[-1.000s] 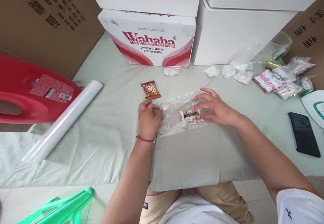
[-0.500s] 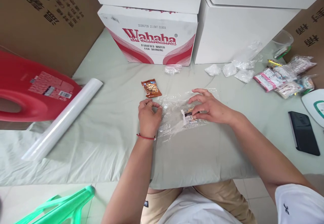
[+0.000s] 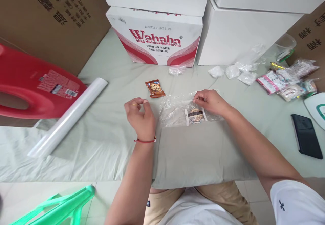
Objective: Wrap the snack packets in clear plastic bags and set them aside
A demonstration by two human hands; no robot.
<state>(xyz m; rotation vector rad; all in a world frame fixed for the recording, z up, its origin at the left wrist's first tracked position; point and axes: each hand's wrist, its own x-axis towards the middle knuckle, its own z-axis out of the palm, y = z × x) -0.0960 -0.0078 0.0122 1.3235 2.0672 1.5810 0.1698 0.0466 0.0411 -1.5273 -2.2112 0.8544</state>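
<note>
A sheet of clear plastic film [image 3: 172, 111] lies crinkled on the cloth-covered table before me. On it rests a small wrapped snack [image 3: 196, 116] with a dark band and a barcode on its packet. My right hand [image 3: 212, 102] pinches the film's upper edge between thumb and fingers, just above that packet. Left of the film, my left hand [image 3: 140, 118] is closed with its fingers curled in and the thumb against them; whether anything thin is in it I cannot make out. A brown cookie packet [image 3: 155, 88] lies beyond the hands, beside the film.
At left are a plastic film roll [image 3: 68, 116] and a red jug [image 3: 33, 86]. A Wahaha carton [image 3: 157, 40] and white boxes [image 3: 243, 32] stand behind. Crumpled film pieces [image 3: 232, 72], snack packets [image 3: 286, 77] and a black phone [image 3: 306, 136] lie at right.
My left hand has moved left, away from the film. My right hand has shifted from the snack packet to the film above it. The near part of the film now lies farther back.
</note>
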